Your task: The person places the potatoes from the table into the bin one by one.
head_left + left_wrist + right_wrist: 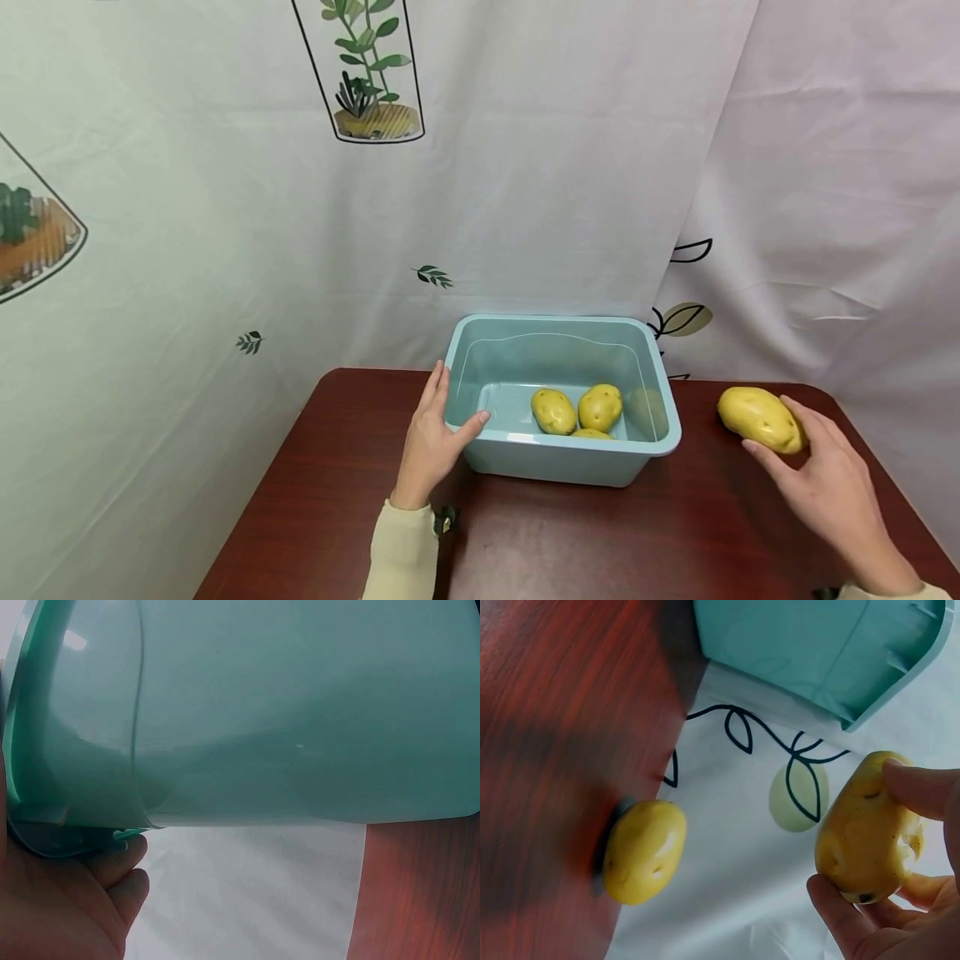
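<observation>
A pale blue plastic bin [551,462] stands on the dark red-brown table with several yellow potatoes inside, among them one potato [553,411] and another potato [600,407]. My left hand [431,446] rests at the bin's near left corner, its fingers extended along the outside and the thumb over the front rim. Over to the right, my right hand [828,475] grips a potato [759,418] between thumb and fingers, raised above the table. A further loose potato [645,851] lies on the table in the right wrist view; the head view hides it.
The wooden table [555,542] ends at a pale cloth backdrop [555,208] printed with plants, which hangs close behind the bin. Table surface shows between the bin and my right hand.
</observation>
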